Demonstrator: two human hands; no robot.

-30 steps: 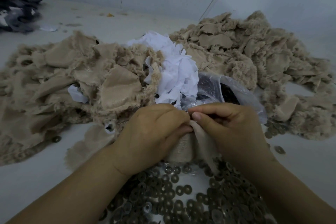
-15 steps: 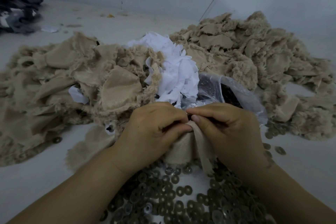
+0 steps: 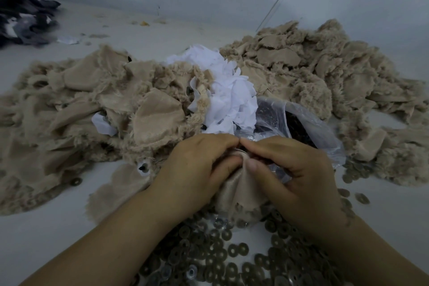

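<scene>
Fabric, a small beige plush piece (image 3: 239, 195), sat directly between the two hands, its top edge bunched up where they met and the rest hanging below the thumbs. The left hand (image 3: 197, 169) gripped it with curled fingers, thumb pressed against the cloth. The right hand (image 3: 290, 174) pinched the same edge from the other side, its thumb flat on the smooth backing and its forefinger arched over the top. The two forefinger tips touched above the piece. What, if anything, was tucked inside the pinch could not be made out.

Under both wrists and nearer the person lay a spread of dark metal washers (image 3: 209, 253), some just beneath the hanging cloth. A clear plastic bag (image 3: 308, 123) with dark contents lay just beyond the right hand, and white scraps (image 3: 229, 97) were heaped just beyond the left one. Plush cuttings formed a left heap (image 3: 81, 104) outward of the left hand and a right heap (image 3: 313, 65) beyond and outward of the right. A flat piece (image 3: 120, 183) lay on the table (image 3: 46, 239) just beside the left wrist. Dark cloth (image 3: 21, 23) lay well beyond the left hand.
</scene>
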